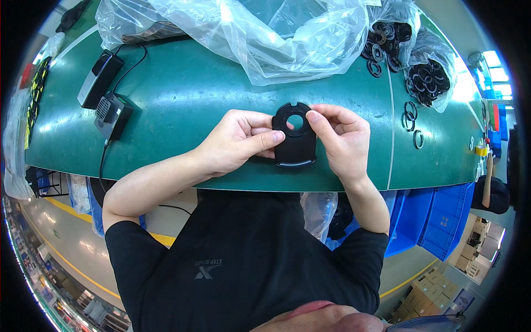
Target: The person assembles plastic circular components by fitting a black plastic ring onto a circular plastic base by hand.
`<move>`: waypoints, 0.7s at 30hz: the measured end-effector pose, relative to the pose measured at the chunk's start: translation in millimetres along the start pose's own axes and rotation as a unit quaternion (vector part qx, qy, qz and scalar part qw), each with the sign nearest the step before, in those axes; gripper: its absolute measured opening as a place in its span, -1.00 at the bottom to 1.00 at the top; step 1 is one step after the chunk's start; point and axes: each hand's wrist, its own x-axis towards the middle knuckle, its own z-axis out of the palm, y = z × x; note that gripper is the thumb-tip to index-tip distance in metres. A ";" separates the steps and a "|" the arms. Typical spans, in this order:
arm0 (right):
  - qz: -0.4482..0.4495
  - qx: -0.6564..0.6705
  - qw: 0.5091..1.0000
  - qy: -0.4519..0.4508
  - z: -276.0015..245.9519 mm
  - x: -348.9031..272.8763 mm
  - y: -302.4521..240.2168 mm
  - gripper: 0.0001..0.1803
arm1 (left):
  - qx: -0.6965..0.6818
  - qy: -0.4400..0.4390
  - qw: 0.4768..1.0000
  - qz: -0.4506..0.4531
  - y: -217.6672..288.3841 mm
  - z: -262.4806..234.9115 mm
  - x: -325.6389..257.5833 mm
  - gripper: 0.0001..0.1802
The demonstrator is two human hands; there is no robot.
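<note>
1. Head view, item in hand: black plate (296,148), one, between both hands over the front part of the green bench (199,110). Round hole and collar at the upper end, small notch in the top rim, curved lip at the lower end. Contact with bench: cannot tell.
2. Head view, left hand (239,135): closed on the left edge of the black plate, thumb on the near face beside the hole, fingers curled behind.
3. Head view, right hand (345,138): closed in a thumb-and-forefinger pinch on the upper right rim.
4. Handling, by judgement: probably light and stiff, likely moulded plastic; smooth, perhaps slightly slippery; notch and thin rim more fragile than the broad body. Suggested hold: both long side edges, clear of hole and notch.
5. Head view, far and right side: large clear plastic bag (326,55); bagged black rings (429,80); loose black rings (409,115), near the bagged lot.
6. Head view, left side: two box-shaped devices (112,116), corded. Lower right, below bench level: blue crates (448,210).
</note>
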 end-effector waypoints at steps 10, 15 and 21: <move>0.055 0.055 0.996 -0.052 -1.1 5.3 -1.6 -0.66 | 0.036 0.013 0.998 0.052 1.2 0.8 -1.5 -0.76; 0.062 0.054 0.994 -0.070 -1.2 4.7 -4.3 -0.66 | 0.037 -0.002 0.998 0.048 0.6 1.0 -2.5 -0.75; 0.119 0.069 0.978 -0.158 -9.5 9.2 -9.4 -0.64 | 0.048 -0.002 0.998 0.035 -4.4 -3.0 1.5 -0.74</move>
